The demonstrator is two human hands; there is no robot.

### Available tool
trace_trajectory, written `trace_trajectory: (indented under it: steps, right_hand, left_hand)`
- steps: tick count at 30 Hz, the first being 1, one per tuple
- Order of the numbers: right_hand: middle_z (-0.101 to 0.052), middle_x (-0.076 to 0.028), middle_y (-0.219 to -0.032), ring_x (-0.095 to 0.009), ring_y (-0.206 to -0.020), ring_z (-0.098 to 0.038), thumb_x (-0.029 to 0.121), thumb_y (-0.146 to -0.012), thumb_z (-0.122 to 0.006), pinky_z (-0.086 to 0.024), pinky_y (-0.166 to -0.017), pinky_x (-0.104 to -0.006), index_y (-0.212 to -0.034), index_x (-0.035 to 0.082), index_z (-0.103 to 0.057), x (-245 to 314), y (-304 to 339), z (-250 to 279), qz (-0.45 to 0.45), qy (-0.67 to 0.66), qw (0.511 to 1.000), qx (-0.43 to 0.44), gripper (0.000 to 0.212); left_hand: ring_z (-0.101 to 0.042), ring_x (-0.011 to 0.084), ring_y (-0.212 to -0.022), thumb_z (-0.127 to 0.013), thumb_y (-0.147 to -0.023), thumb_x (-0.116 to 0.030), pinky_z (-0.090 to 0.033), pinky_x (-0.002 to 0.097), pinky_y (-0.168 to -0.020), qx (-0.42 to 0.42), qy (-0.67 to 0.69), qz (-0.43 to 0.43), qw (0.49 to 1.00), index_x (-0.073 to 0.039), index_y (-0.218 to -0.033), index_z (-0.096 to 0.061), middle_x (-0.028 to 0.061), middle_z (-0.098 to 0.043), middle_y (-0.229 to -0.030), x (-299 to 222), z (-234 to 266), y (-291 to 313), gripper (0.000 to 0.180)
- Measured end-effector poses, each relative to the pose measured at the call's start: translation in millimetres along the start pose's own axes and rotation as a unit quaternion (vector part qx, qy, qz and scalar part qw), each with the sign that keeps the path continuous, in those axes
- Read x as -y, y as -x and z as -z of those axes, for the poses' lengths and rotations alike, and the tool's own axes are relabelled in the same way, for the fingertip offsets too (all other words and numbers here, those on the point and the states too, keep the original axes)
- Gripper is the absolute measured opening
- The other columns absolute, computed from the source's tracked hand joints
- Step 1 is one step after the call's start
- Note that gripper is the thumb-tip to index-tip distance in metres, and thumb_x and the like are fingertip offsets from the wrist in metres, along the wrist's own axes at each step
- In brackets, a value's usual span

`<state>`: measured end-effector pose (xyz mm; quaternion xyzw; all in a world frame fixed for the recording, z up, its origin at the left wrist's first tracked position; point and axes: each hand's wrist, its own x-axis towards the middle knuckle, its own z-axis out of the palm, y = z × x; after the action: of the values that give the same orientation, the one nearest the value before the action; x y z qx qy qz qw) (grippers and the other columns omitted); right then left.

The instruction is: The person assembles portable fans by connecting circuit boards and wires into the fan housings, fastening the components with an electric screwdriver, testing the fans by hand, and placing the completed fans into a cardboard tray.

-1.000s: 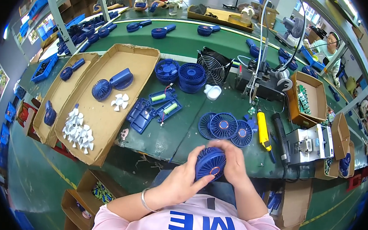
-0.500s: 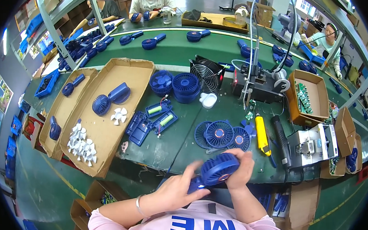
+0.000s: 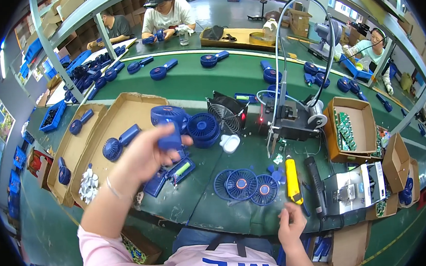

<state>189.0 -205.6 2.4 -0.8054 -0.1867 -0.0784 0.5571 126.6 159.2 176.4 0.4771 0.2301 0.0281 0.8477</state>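
My left hand reaches out over the bench, its fingers wrapped round the handle of a blue handheld fan. The fan's round head points away from me, just left of a stack of blue fan housings. Under that hand lie open blue handle shells with green battery cells, partly hidden by my wrist. By the bench's front edge, my right hand is empty, its fingers loosely bent and apart. It is nearest to a yellow elongated tool. Round blue fan grilles lie left of that tool.
Cardboard trays at left hold fans and white fan blades. A black cooling fan, a machine with a wire spool and a box of circuit boards stand behind. More fans lie on the green conveyor; co-workers sit beyond.
My left hand has carried the blue fan from in front of my body forward and left. My right hand has let go of it and dropped lower right. The whole view has shifted slightly.
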Motion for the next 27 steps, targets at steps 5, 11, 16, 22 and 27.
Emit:
trace_trajectory:
  steps: [5, 11, 16, 22, 27]
  right_hand:
    - [-0.053, -0.008, -0.057, -0.021, -0.044, -0.051, -0.001, -0.076, -0.062, -0.039, -0.043, -0.0320, -0.084, 0.003, -0.063, 5.9, 1.8, -4.4, 0.139, 0.090, 0.983, 0.074, 0.009]
    - [-0.053, -0.007, -0.056, -0.019, -0.041, -0.050, -0.003, -0.074, -0.063, -0.037, -0.041, -0.0292, -0.081, 0.002, -0.063, 4.2, -0.9, -9.7, 0.126, 0.109, 0.984, 0.066, 0.009]
    - [-0.060, -0.011, -0.069, -0.029, -0.058, -0.059, 0.006, -0.079, -0.061, -0.048, -0.054, -0.0372, -0.089, 0.006, -0.065, 11.8, -4.1, -10.5, 0.117, 0.181, 0.974, 0.071, 0.010]
    - [-0.054, -0.010, -0.062, -0.026, -0.052, -0.055, 0.002, -0.075, -0.063, -0.045, -0.050, -0.0361, -0.086, 0.005, -0.064, 8.9, -0.2, -8.3, 0.082, 0.194, 0.975, 0.074, 0.011]
    - [-0.048, -0.009, -0.056, -0.025, -0.047, -0.050, -0.002, -0.073, -0.063, -0.042, -0.048, -0.0355, -0.086, 0.004, -0.062, -32.3, 32.1, -19.5, -0.050, 0.095, 0.993, 0.049, 0.014]
  left_hand:
    - [-0.063, 0.0206, -0.085, -0.053, -0.094, -0.018, -0.056, 0.0243, -0.073, -0.042, 0.077, -0.055, 0.995, -0.001, -0.112, -0.048, 0.0209, -0.055, -0.117, -67.9, 50.7, -117.0, 0.026]
    - [-0.053, 0.0258, -0.111, -0.056, -0.090, -0.020, -0.041, 0.0377, -0.097, -0.138, -0.260, -0.088, 0.951, 0.001, -0.123, -0.051, 0.0145, -0.052, -0.124, -66.9, 6.0, -197.5, 0.039]
    - [-0.057, 0.0186, -0.105, -0.055, -0.090, -0.024, -0.045, 0.0324, -0.089, 0.046, -0.518, -0.016, 0.854, -0.003, -0.119, -0.056, 0.0090, -0.061, -0.112, -64.9, -60.3, -270.0, 0.036]
    - [-0.062, 0.0230, -0.094, -0.061, -0.084, -0.032, -0.050, 0.0344, -0.078, 0.064, -0.651, 0.002, 0.757, -0.002, -0.107, -0.065, 0.0116, -0.065, -0.101, -38.9, -110.4, -345.0, 0.038]
    - [-0.053, 0.0326, -0.114, -0.076, -0.072, -0.045, -0.042, 0.0398, -0.096, 0.147, -0.650, -0.067, 0.743, 0.009, -0.122, -0.050, 0.0253, -0.054, -0.122, 0.7, -121.6, -377.5, 0.077]
